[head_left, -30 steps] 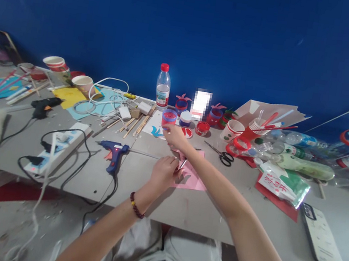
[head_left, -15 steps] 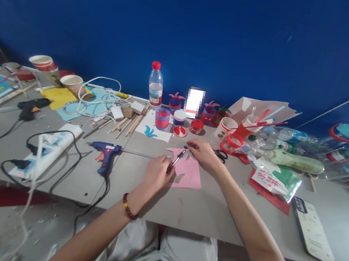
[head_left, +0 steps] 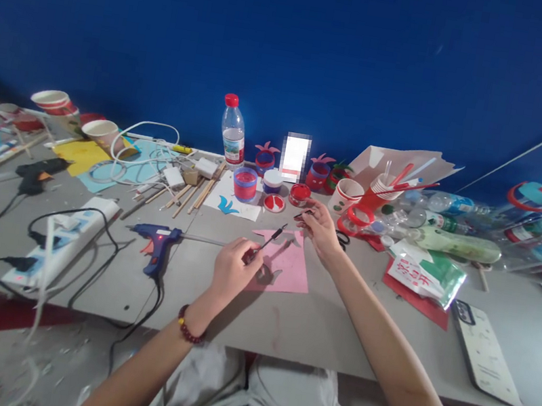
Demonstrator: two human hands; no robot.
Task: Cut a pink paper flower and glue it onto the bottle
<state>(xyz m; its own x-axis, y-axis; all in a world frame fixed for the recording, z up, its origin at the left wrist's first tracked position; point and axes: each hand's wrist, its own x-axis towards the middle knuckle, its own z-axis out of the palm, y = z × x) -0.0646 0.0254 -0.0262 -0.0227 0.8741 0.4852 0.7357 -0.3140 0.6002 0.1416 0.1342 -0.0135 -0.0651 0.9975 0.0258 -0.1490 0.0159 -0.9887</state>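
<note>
My left hand [head_left: 236,267] is closed around a dark pen [head_left: 272,237], its tip slanting up and to the right over a pink paper sheet [head_left: 286,267]. Leaf-shaped holes are cut in that sheet, which lies flat on the table. Beyond the sheet's upper right corner, my right hand [head_left: 322,233] pinches a small dark pen cap [head_left: 303,215], apart from the pen. Black-handled scissors [head_left: 342,240] lie partly hidden behind my right hand. Just past the hands are an open red paint jar [head_left: 300,194] and its red-smeared lid [head_left: 273,203].
A blue glue gun [head_left: 157,240] lies to the left with its cord, beside a white power strip [head_left: 64,242]. A water bottle [head_left: 233,132] stands at the back. Plastic bottles [head_left: 460,245] crowd the right, near a phone [head_left: 486,354].
The pen and the cap have come apart: my right hand moved up and right with the cap, my left hand slightly left with the pen. The view shifted a little.
</note>
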